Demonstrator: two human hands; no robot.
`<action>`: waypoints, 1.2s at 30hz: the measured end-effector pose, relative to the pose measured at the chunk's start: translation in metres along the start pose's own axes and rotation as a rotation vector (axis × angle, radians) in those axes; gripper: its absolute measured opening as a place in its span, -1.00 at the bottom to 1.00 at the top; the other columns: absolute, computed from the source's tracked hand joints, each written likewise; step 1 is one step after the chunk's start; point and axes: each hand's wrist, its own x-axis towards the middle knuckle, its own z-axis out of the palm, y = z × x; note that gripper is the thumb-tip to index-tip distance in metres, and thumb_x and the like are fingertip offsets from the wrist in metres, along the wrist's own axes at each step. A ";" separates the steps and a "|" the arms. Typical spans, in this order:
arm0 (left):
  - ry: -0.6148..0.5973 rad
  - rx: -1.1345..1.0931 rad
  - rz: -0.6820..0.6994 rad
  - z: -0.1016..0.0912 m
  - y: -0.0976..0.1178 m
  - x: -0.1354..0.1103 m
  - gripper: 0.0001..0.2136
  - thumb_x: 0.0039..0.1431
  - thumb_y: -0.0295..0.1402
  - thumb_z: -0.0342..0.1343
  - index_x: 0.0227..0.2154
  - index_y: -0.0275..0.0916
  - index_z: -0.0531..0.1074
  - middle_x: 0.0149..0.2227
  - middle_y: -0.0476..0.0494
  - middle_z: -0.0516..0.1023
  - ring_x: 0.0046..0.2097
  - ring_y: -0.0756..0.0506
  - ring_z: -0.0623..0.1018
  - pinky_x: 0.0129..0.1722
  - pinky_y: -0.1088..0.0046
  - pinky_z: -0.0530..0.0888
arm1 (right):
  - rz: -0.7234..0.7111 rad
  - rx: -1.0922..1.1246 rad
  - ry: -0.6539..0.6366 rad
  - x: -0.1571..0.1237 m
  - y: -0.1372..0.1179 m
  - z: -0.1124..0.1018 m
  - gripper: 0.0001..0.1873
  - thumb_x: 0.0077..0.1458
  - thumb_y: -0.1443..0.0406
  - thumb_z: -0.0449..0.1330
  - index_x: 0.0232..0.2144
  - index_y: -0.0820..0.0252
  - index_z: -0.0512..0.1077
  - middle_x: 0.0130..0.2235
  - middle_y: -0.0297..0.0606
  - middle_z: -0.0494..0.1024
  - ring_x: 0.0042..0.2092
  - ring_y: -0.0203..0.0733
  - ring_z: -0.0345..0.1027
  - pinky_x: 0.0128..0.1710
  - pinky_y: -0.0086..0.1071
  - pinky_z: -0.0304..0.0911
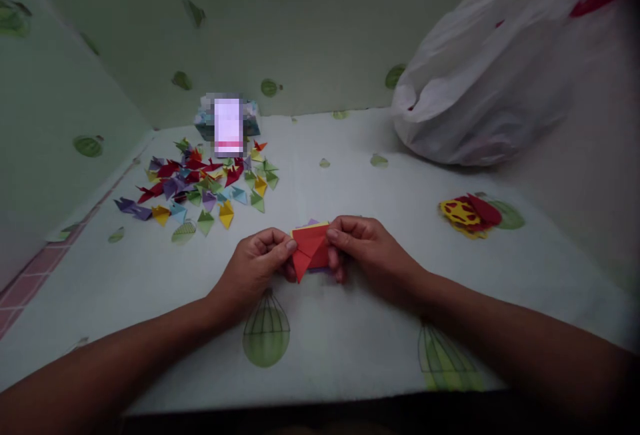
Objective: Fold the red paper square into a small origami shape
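Between my two hands is a partly folded piece of red origami paper [311, 248], with a triangular point hanging down at its left. My left hand [257, 263] pinches its left edge between thumb and fingers. On the other side, my right hand [369, 247] grips the upper right corner, thumb on top, other fingers curled below. Yellow paper [311, 225] shows along the top edge of the red piece; whether it is held too, I cannot tell. Bits of purple paper [314, 221] peek out behind and under it, mostly hidden.
Many small folded paper pieces [205, 185] in mixed colours lie heaped at the back left. Behind them a lit phone [229, 125] leans against a patterned box [254, 118]. Red and yellow cut-outs [465, 215] lie at right, below a large white plastic bag [480, 95].
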 end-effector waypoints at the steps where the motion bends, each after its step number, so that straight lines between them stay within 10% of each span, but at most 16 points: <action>1: 0.006 0.006 0.021 0.000 -0.001 0.000 -0.79 0.20 -0.25 0.19 -0.45 -0.28 0.42 -0.56 0.01 0.51 -0.50 0.05 0.46 -0.47 0.57 0.35 | 0.007 0.016 0.000 0.000 0.001 0.001 -0.67 0.18 0.09 0.21 -0.45 0.20 0.32 -0.57 -0.40 0.49 -0.62 -0.39 0.33 -0.62 -0.52 0.25; 17: -0.096 -0.023 -0.019 0.003 -0.005 -0.003 -0.76 0.23 -0.21 0.15 -0.44 -0.27 0.37 -0.58 0.04 0.42 -0.55 0.07 0.33 -0.53 0.57 0.27 | 0.044 0.000 -0.117 -0.006 0.005 0.011 -0.55 0.25 -0.01 0.09 -0.46 0.24 0.38 -0.56 -0.34 0.50 -0.62 -0.40 0.35 -0.66 -0.56 0.21; 36: -0.129 -0.034 -0.035 0.002 -0.007 -0.002 -0.74 0.25 -0.20 0.10 -0.47 -0.24 0.31 -0.53 0.04 0.37 -0.50 0.05 0.33 -0.50 0.54 0.25 | -0.062 -0.015 -0.064 -0.002 0.006 0.006 -0.86 0.15 0.25 0.22 -0.32 0.19 0.34 -0.54 -0.41 0.49 -0.59 -0.37 0.36 -0.61 -0.51 0.25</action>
